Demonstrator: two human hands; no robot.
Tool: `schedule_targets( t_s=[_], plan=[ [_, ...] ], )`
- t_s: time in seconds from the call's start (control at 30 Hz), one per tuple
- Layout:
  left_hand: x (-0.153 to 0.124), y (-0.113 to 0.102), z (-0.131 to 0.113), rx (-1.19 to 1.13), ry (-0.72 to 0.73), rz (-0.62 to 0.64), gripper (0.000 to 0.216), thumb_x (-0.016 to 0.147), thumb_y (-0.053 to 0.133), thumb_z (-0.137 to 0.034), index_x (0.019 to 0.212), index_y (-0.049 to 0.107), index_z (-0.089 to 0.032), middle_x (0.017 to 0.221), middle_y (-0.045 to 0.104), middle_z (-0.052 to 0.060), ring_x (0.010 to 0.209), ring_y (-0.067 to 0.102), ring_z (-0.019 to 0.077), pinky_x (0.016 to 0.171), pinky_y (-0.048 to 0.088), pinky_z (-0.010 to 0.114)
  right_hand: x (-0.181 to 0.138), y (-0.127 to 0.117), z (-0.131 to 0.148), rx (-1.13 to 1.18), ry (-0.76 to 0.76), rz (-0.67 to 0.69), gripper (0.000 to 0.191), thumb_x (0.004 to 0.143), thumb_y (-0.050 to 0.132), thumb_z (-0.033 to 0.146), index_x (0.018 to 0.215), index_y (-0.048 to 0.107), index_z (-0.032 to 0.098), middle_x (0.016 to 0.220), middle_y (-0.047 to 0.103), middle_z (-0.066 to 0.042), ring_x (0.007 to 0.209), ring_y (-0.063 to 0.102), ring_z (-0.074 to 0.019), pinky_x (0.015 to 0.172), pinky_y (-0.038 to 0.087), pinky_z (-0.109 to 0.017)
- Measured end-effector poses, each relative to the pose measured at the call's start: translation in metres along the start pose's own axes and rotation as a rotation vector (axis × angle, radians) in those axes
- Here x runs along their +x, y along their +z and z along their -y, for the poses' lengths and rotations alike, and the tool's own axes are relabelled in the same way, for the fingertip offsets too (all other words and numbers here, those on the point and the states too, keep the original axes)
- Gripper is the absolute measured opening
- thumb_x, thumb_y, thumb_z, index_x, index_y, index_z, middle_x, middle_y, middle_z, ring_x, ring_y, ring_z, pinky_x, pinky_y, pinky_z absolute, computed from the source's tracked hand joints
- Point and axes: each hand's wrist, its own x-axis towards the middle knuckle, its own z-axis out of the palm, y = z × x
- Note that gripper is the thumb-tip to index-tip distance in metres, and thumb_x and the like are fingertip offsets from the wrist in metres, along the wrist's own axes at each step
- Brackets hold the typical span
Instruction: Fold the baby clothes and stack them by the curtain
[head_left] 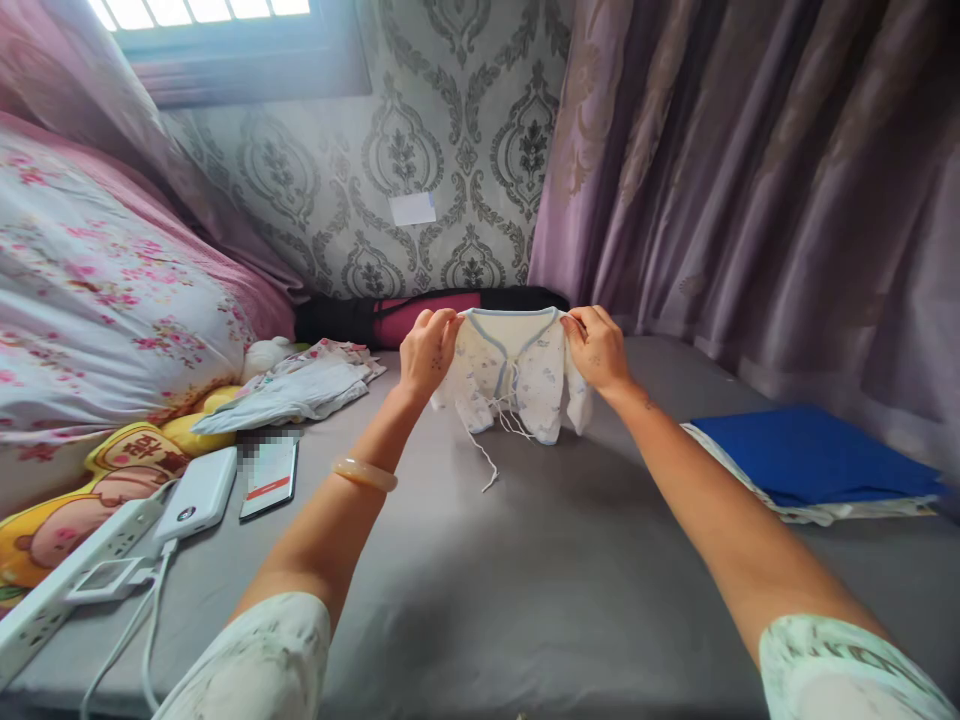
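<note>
A small white baby top (513, 372) with blue trim and loose tie strings hangs above the grey bed sheet (525, 560). My left hand (426, 352) pinches its left shoulder, fingers closed on the cloth. My right hand (596, 348) grips the right shoulder the same way. Both arms reach forward, and the garment is held up spread between the hands. A pale bangle (364, 473) sits on my left wrist.
A pile of small clothes (300, 385) lies to the left, near a floral quilt (97, 290). A phone (270, 468), a power bank (196, 497) and a power strip (75, 575) lie at the left. Folded blue cloth (810, 458) rests at the right by the curtain (750, 180).
</note>
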Motion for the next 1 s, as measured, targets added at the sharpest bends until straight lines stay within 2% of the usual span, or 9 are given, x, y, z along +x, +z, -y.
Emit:
schedule_targets(
  t_s=[0.13, 0.27, 0.37, 0.47, 0.57, 0.7, 0.83, 0.9, 1.0],
  plan=[
    [-0.016, -0.032, -0.008, 0.076, 0.078, -0.021, 0.033, 0.095, 0.046, -0.046, 0.104, 0.067, -0.023, 0.094, 0.059, 0.006, 0.078, 0.055, 0.0144, 0.066, 0.039, 0.023, -0.018, -0.024, 0.016, -0.069, -0.056, 0.014, 0.046, 0.099, 0.031, 0.054, 0.102, 0.064, 0.022, 0.101, 0.061, -0.008, 0.095, 0.058, -0.0223, 0.077, 0.043, -0.031],
    [-0.026, -0.084, -0.030, 0.000, 0.167, -0.084, 0.026, 0.089, 0.056, -0.046, 0.100, 0.069, -0.026, 0.087, 0.057, 0.003, 0.072, 0.054, 0.0130, 0.061, 0.040, 0.023, -0.024, -0.070, 0.043, 0.060, -0.083, 0.089, 0.044, 0.096, 0.036, 0.058, 0.104, 0.066, 0.026, 0.099, 0.063, -0.008, 0.095, 0.058, -0.0244, 0.081, 0.044, -0.036],
    [-0.025, -0.120, -0.047, -0.002, 0.230, -0.111, 0.019, 0.087, 0.059, -0.043, 0.092, 0.071, -0.028, 0.077, 0.056, 0.001, 0.065, 0.050, 0.0124, 0.060, 0.041, 0.025, -0.015, -0.100, 0.054, 0.221, -0.027, 0.215, 0.041, 0.092, 0.046, 0.061, 0.105, 0.068, 0.029, 0.095, 0.065, -0.009, 0.097, 0.059, -0.0284, 0.081, 0.045, -0.040],
    [-0.016, -0.131, -0.044, -0.035, 0.212, 0.002, 0.019, 0.085, 0.062, -0.041, 0.086, 0.072, -0.025, 0.069, 0.055, 0.000, 0.061, 0.048, 0.0127, 0.059, 0.040, 0.026, -0.004, -0.106, 0.048, 0.312, 0.029, 0.410, 0.044, 0.085, 0.054, 0.065, 0.103, 0.070, 0.028, 0.089, 0.069, -0.008, 0.089, 0.061, -0.0291, 0.074, 0.046, -0.040],
    [-0.010, -0.106, -0.013, -0.113, 0.077, 0.292, 0.027, 0.083, 0.060, -0.045, 0.083, 0.072, -0.021, 0.063, 0.056, -0.001, 0.059, 0.047, 0.0127, 0.054, 0.037, 0.024, -0.004, -0.080, 0.032, 0.291, 0.073, 0.552, 0.047, 0.083, 0.055, 0.065, 0.097, 0.072, 0.024, 0.084, 0.071, -0.005, 0.081, 0.062, -0.0253, 0.068, 0.046, -0.035],
    [-0.028, -0.035, 0.046, -0.076, -0.001, 0.697, 0.035, 0.081, 0.056, -0.048, 0.072, 0.069, -0.016, 0.060, 0.057, -0.001, 0.059, 0.048, 0.0118, 0.055, 0.034, 0.022, -0.026, -0.023, 0.008, 0.161, 0.101, 0.827, 0.044, 0.085, 0.054, 0.059, 0.083, 0.071, 0.019, 0.079, 0.071, -0.003, 0.075, 0.062, -0.0201, 0.063, 0.042, -0.028],
    [-0.065, 0.026, 0.081, 0.026, -0.067, 0.810, 0.033, 0.084, 0.052, -0.042, 0.071, 0.067, -0.016, 0.062, 0.059, 0.002, 0.061, 0.051, 0.0138, 0.058, 0.034, 0.023, -0.062, 0.027, -0.012, -0.036, 0.125, 0.961, 0.033, 0.091, 0.050, 0.044, 0.089, 0.071, 0.018, 0.089, 0.072, -0.007, 0.078, 0.063, -0.0194, 0.064, 0.039, -0.026],
    [-0.080, 0.042, 0.087, 0.085, -0.086, 0.839, 0.032, 0.088, 0.048, -0.040, 0.075, 0.067, -0.018, 0.070, 0.064, 0.005, 0.066, 0.055, 0.0160, 0.061, 0.036, 0.025, -0.077, 0.042, -0.020, -0.091, 0.110, 0.992, 0.033, 0.094, 0.046, 0.041, 0.094, 0.070, 0.019, 0.095, 0.072, -0.008, 0.084, 0.064, -0.0205, 0.065, 0.038, -0.026],
    [-0.091, 0.051, 0.087, 0.216, -0.073, 0.880, 0.034, 0.094, 0.039, -0.039, 0.085, 0.067, -0.019, 0.084, 0.068, 0.008, 0.075, 0.061, 0.0193, 0.064, 0.039, 0.027, -0.092, 0.053, -0.030, -0.150, 0.049, 1.001, 0.033, 0.098, 0.040, 0.038, 0.100, 0.068, 0.020, 0.105, 0.070, -0.009, 0.094, 0.063, -0.0220, 0.070, 0.039, -0.027]
  ],
)
